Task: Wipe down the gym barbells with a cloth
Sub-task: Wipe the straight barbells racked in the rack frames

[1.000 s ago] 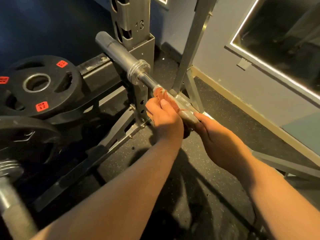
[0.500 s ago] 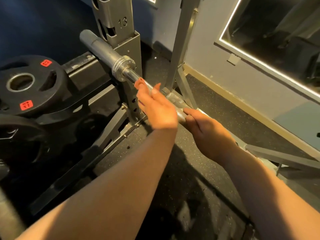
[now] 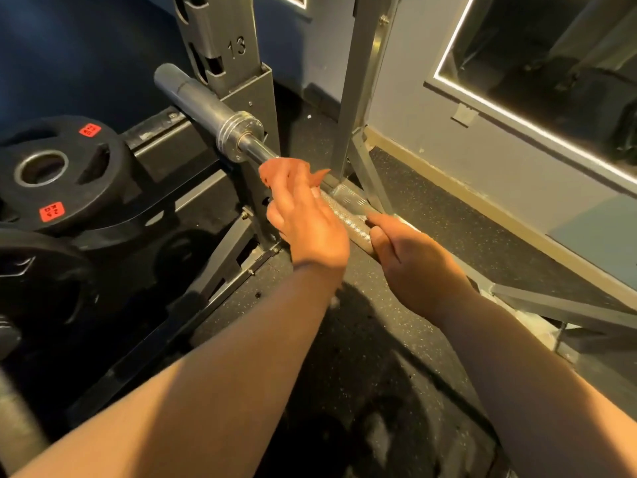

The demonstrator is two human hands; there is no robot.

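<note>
A steel barbell [image 3: 348, 210] lies across the rack, its bare sleeve [image 3: 196, 98] pointing up and to the left. My left hand [image 3: 306, 222] wraps an orange cloth [image 3: 286, 169] around the shaft just below the collar [image 3: 241, 134]. The cloth's edges stick out above my fingers. My right hand [image 3: 413, 263] grips the knurled shaft a little lower, close to my left hand.
A grey rack upright [image 3: 227, 43] marked 13 stands behind the bar. Black weight plates [image 3: 65, 174] with red labels sit at the left. A second bar's end [image 3: 17, 422] shows at the lower left. A wall with a lit mirror [image 3: 551, 63] runs along the right.
My left hand has slid with the cloth up the shaft toward the collar. My right hand keeps its grip on the bar. The view has shifted slightly.
</note>
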